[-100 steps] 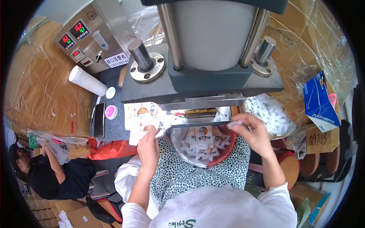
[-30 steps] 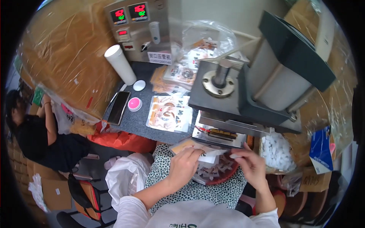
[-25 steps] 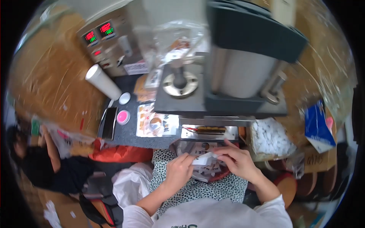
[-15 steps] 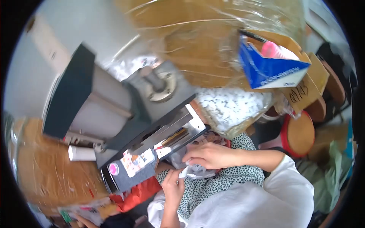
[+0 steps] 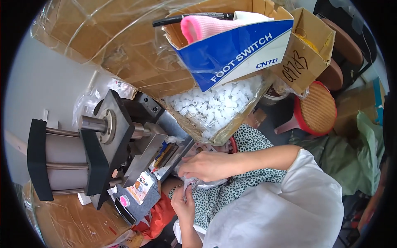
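Over my lap, a clear crinkled plastic bag (image 5: 191,182) lies between my two hands. My left hand (image 5: 183,203) is closed, its thumb and fingertips pinching the edge of the bag from below. My right hand (image 5: 206,165) comes in from the right with curled fingers, gripping the bag's upper part. Anything small inside those fingers is hidden. More loose clear plastic spreads across the green-and-white patterned cloth (image 5: 252,142) on my lap. A bench-top press (image 5: 66,161) with a grey cylinder stands left of my hands.
Ahead is a plastic-lined carton of small white plastic parts (image 5: 215,105), with a blue-and-white box (image 5: 240,51) above it. A pink lid (image 5: 124,201) and a printed packet (image 5: 140,188) lie by the press. A red-rimmed stool (image 5: 316,107) stands right.
My view has swung, so the press sits further left and the boxes loom larger. My hands have drawn closer together; the small white piece seen between them earlier no longer shows.
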A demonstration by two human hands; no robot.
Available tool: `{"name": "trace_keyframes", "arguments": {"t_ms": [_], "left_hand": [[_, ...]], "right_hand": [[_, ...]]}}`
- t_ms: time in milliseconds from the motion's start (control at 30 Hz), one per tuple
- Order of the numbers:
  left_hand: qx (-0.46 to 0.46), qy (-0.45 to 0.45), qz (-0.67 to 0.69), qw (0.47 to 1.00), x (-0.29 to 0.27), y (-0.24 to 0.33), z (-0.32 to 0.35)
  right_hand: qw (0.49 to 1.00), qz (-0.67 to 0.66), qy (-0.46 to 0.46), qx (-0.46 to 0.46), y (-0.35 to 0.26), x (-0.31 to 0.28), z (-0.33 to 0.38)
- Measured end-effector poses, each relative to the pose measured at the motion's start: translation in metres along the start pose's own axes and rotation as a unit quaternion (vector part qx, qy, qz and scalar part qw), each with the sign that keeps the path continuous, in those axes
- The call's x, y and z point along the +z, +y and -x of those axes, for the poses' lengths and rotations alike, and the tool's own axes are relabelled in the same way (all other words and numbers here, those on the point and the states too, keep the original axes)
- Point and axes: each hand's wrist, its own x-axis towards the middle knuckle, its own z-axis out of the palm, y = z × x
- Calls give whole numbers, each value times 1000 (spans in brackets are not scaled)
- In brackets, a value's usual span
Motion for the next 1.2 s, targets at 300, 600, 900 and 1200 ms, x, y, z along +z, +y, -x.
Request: {"name": "trace_keyframes", "arguments": {"t_ms": [300,600,900,1200], "left_hand": [[-119,-42,105,987,9,-8,8],[-327,8,474,818,13,-31,-23],[-340,25,575,743,12,-48,-62],[-328,26,501,800,16,-53,-53]], "right_hand": [[997,-45,38,47,-11,8,-1],[983,21,163,87,-28,-14,-5],[981,53,155,109,-39,-19,-7],[828,512,67,217,-8,-70,-8]]}}
